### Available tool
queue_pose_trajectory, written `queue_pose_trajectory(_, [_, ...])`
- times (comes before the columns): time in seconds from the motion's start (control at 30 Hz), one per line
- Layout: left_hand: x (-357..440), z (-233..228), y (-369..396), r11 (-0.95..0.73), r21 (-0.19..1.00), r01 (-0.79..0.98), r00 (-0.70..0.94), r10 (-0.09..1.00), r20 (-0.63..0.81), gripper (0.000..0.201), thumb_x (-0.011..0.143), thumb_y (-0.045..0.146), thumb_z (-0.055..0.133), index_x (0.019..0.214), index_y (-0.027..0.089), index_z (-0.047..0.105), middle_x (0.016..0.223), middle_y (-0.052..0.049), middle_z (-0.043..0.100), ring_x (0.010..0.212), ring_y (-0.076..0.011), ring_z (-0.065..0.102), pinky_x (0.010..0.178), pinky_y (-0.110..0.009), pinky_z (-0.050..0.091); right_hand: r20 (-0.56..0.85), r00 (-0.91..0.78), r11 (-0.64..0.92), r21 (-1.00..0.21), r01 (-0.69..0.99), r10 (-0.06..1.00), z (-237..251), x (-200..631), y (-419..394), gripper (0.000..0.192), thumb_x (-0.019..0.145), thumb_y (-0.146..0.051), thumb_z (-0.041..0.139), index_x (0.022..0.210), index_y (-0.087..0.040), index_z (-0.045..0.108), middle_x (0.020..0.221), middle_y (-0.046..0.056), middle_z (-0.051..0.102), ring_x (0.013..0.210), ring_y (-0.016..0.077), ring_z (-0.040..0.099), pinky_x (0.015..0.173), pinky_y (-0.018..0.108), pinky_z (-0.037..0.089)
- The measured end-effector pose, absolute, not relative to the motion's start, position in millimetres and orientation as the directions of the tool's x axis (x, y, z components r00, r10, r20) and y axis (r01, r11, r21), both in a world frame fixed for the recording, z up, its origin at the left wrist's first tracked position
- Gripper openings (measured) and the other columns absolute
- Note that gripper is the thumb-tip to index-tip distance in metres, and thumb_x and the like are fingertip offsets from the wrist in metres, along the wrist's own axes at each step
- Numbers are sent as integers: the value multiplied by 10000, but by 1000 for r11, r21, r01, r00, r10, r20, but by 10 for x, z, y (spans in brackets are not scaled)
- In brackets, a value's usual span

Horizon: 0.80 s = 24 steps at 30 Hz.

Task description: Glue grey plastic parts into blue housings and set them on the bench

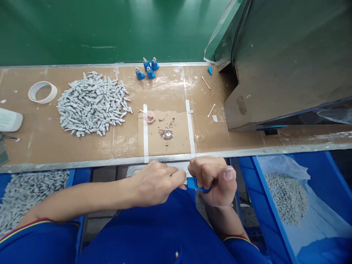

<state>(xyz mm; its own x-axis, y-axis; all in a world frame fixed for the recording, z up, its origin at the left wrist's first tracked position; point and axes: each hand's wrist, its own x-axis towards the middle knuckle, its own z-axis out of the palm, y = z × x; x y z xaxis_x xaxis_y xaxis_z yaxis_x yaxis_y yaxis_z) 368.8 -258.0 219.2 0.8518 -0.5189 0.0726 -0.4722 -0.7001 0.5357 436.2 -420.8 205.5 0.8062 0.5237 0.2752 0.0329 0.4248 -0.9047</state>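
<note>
In front of my body, just off the bench's near edge, my right hand [216, 179] is wrapped round a blue plastic piece [192, 183]. My left hand [161, 181] pinches a small pale grey part at the left end of that piece; my fingertips cover most of it. Up on the bench lies a big heap of small grey plastic parts [93, 104]. Several blue pieces with grey tips [148, 69] stand together near the back edge. A taped-down cardboard sheet [176, 146] carries a small metallic-looking round dish [167, 134] with brown smears.
A tape roll [31, 93] and a white bottle [11, 120] lie at left. Cotton swabs [205, 83] and a blue cone [210, 70] are beside a large machine housing [286, 66]. Blue bins flank me: grey parts [30, 194] left, small pieces [287, 198] right.
</note>
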Motion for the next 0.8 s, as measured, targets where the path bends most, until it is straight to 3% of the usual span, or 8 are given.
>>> queue_pose_trajectory(0.27, [3637, 2097, -2677, -682, 636, -362, 879, -477, -11, 209, 918, 50, 416, 799, 217, 454, 663, 10, 635, 542, -154, 581, 497, -277, 367, 344, 844, 426, -891, 155, 412, 1965, 4265, -4173, 626, 1066, -438, 382, 494, -194, 308, 438, -34, 324, 395, 81, 241, 434, 267, 161])
queue_pose_trajectory(0.5, [3555, 2019, -2659, -723, 609, -325, 839, -518, -167, 159, 921, 70, 465, 852, 212, 479, 716, 4, 667, 599, -174, 631, 529, -286, 385, 333, 803, 403, -906, 128, 494, 1801, 4216, -4203, 611, 1071, -446, 376, 514, -199, 330, 458, -38, 317, 413, 89, 238, 454, 278, 164])
queue_pose_trajectory(0.7, [3645, 2085, -2595, -771, 482, -417, 816, -551, -175, 235, 1087, 273, 370, 888, 207, 478, 764, -16, 659, 603, -186, 625, 514, -307, 341, 222, 790, 348, -937, 11, 572, 1760, 4313, -4212, 611, 1078, -472, 323, 527, -209, 362, 480, -24, 369, 442, 109, 334, 462, 277, 227])
queue_pose_trajectory(0.8, [3651, 2072, -2512, -728, 525, -440, 813, -571, -111, 310, 1108, 331, 299, 899, 203, 489, 754, -12, 647, 611, -175, 616, 522, -301, 340, 224, 778, 207, -971, 124, 587, 1823, 4363, -4304, 552, 1075, -535, 312, 666, -214, 496, 628, 10, 529, 577, 144, 504, 550, 286, 374])
